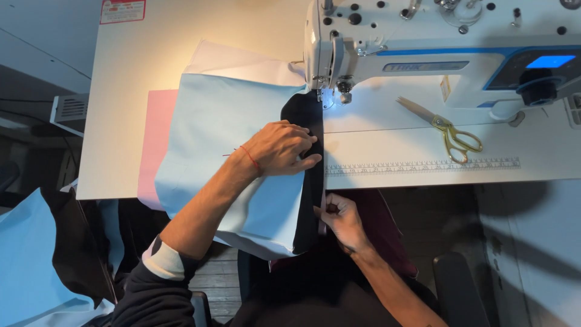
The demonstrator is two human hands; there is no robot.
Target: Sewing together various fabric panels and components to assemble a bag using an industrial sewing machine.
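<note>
A person sits at a pale table (121,121) before a white sewing machine (423,54), seen from above. A narrow black fabric strip (311,181) runs along the right edge of a light blue fabric panel (224,139), its long axis pointing from 6 o'clock, at the table's near edge, up to 12 o'clock, where it ends under the machine's needle (319,95). The left hand (284,148), a red thread at its wrist, lies flat with fingers spread, pressing blue panel and strip together on the table; it is the hand nearer the needle. The right hand (342,218), below the table edge at 6 o'clock, pinches the strip's hanging end between thumb and fingers. The strip looks dark, matte and folded lengthwise. At 3 o'clock lie gold-handled scissors (451,133), apart from both hands. A pink sheet (154,145) shows at 9 o'clock beneath the blue panel.
</note>
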